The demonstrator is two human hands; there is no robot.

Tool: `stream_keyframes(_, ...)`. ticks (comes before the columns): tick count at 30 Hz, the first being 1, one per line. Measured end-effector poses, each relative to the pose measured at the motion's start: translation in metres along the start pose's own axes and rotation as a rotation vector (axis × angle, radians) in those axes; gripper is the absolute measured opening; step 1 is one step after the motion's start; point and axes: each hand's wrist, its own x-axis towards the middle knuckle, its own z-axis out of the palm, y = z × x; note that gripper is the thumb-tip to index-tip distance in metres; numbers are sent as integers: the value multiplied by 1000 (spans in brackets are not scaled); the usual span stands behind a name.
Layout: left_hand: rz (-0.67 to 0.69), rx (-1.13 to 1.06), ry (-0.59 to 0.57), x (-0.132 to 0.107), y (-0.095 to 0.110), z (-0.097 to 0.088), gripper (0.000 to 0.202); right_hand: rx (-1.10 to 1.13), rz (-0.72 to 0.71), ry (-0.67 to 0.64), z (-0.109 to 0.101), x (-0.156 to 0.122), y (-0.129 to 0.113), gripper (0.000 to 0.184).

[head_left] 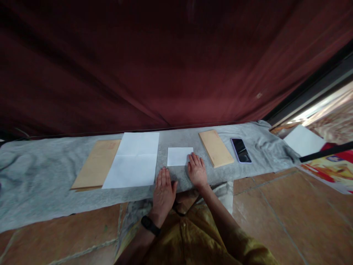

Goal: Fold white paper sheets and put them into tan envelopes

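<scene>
A small folded white sheet of paper point(179, 156) lies flat in front of me on the grey cloth. Fingers stretched out, my right hand point(197, 170) rests at its right edge and seems to touch its corner. My left hand point(164, 189) lies flat on the cloth, just below the sheet's left corner, holding nothing. To the left, a larger white sheet point(132, 162) with a crease across it overlaps a stack of brown envelopes point(96, 165). Right of my right hand is another stack of smaller brown envelopes point(216, 149).
A phone point(241, 150) in a pale purple case lies farther right on the grey cloth point(44, 176). Behind hangs a dark red curtain point(154, 73). Beyond the right end are a white object point(305, 141) and a colourful printed package point(331, 169). Tiled floor point(264, 209) shows below.
</scene>
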Motion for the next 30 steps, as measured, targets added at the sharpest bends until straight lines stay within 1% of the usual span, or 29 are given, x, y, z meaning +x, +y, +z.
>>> stream_keyframes(4,69,-26,-45,0,12,0,65,-7,4,6,1,0,0,49)
stream_keyframes(7,70,-13,-74,3,15,1,65,-8,-6,10,1,0,1,49)
stream_keyframes(11,50,4,-100,6,11,-1,67,-2,-15,5,1,0,2,49)
stream_keyframes(18,125,-8,-152,8,-3,-8,56,10,-13,20,4,-1,2,49)
stream_keyframes(23,156,24,-179,14,-3,-12,43,-2,-14,18,6,-1,4,49)
stream_keyframes(30,233,38,-205,30,-4,-25,36,6,-20,36,5,-1,4,48)
